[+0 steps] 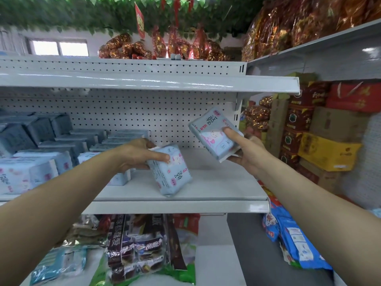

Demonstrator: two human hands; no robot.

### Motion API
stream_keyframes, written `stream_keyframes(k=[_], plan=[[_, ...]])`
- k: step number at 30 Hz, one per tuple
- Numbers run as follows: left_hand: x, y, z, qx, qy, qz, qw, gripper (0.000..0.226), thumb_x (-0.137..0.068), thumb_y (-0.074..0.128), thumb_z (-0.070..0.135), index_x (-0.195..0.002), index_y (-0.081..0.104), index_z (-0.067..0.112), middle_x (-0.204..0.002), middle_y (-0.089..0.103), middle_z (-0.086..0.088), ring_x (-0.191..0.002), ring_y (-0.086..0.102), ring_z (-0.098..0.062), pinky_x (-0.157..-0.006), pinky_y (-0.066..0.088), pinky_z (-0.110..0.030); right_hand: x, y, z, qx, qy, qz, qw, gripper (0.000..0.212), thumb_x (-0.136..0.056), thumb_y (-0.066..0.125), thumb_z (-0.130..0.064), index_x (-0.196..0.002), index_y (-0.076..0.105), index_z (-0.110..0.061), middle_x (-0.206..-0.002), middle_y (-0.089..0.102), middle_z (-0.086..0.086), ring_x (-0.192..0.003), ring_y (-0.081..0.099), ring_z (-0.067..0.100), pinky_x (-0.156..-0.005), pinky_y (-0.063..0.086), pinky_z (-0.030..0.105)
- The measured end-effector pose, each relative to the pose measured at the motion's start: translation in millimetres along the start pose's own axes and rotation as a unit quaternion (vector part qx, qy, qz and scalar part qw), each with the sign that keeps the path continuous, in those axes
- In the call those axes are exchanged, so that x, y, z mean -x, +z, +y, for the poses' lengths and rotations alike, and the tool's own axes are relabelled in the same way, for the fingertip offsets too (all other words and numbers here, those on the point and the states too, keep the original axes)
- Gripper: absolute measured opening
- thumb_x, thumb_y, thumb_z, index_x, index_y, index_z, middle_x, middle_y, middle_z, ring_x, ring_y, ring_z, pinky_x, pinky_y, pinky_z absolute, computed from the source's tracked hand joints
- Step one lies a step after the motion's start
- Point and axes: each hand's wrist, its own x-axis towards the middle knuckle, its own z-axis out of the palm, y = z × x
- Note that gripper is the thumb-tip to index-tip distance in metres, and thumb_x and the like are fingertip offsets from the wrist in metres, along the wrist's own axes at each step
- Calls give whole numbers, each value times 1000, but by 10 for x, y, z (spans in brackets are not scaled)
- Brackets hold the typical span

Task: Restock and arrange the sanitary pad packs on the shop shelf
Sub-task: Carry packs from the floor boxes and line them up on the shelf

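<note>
My left hand (137, 154) grips a pale blue and pink sanitary pad pack (172, 175), which stands tilted with its lower edge on the white shelf (216, 182). In the air above the shelf's right part, my right hand (246, 150) holds a second, similar pad pack (213, 132), tilted with its printed face toward me. More pad packs (31, 172) lie in rows on the shelf's left half, pale blue ones at the front and grey-blue ones (41, 129) stacked behind. One small pack (120, 178) sits partly hidden under my left wrist.
A pegboard back panel (144, 112) closes the shelf, and another shelf (144, 82) hangs right above. Snack bags (138, 250) fill the level below. Stacked cartons (327, 149) and blue bags (296, 244) stand at the right. Red and gold wrapped goods (165, 46) sit on top.
</note>
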Motion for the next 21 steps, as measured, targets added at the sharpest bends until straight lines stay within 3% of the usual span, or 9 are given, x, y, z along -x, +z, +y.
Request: stream_keyframes(k=[5, 9, 11, 21], plan=[[126, -34, -21, 8, -6, 2, 1000, 52, -77, 85, 16, -118, 54, 12, -111, 70, -10, -99, 72, -22, -85, 60, -38, 24, 44, 8, -4, 6, -13, 1000, 62, -80, 83, -36, -127, 54, -10, -112, 75, 9, -104, 72, 26, -87, 61, 47], [175, -57, -46, 25, -19, -5, 999, 40, -81, 81, 5, -109, 53, 10, -99, 74, -12, -83, 75, -19, -68, 62, -30, 26, 55, 8, -9, 4, -23, 1000, 63, -81, 83, -38, -130, 56, -8, -114, 75, 9, -104, 72, 25, -79, 62, 41], [187, -64, -54, 28, -28, -5, 999, 37, -81, 79, 2, -104, 51, 8, -95, 76, -14, -84, 75, -21, -66, 62, -29, 34, 55, 11, -9, 4, -22, 1000, 64, -81, 83, -38, -130, 56, -8, -114, 75, 9, -104, 72, 25, -78, 63, 41], [202, -102, -72, 43, -38, -10, 998, 46, -82, 79, 4, -121, 56, 5, -107, 74, -12, -97, 70, -21, -71, 58, -29, 110, 46, 10, -13, 3, -19, 1000, 49, -85, 79, -34, -120, 54, -11, -118, 72, 11, -110, 69, 28, -89, 59, 46]])
